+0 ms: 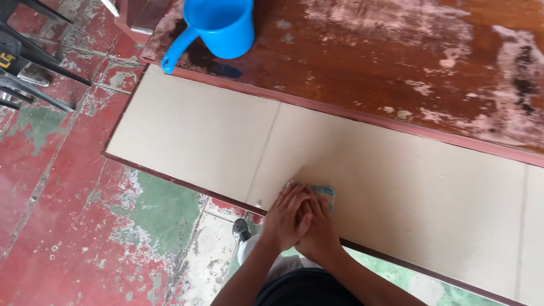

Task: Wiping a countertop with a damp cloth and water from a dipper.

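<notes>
Worn red floor [62, 187], its paint flaked down to green and grey patches, spreads below and to the left of the hands, and a shoe tip [241, 229] shows on it just below the left wrist. Both hands press down together on a pale beige board [396, 187] that lies flat along the near edge of a wooden table [385, 62], whose reddish varnish is badly peeled. The left hand [286, 218] lies partly over the right hand [320, 226], fingers stretched flat and close together, and under their fingertips sits a small blue sponge or cloth [326, 191], only its far edge and right corner showing. The hands do not curl around it; they hold it flat against the board. A thin seam in the board runs just left of the hands, toward the table. Well beyond the hands and to their left, a blue plastic dipper [224, 25] with a long handle stands on the table, the handle reaching out to the table's edge. Dark chair legs [34, 62] stand on the floor far to the left.
</notes>
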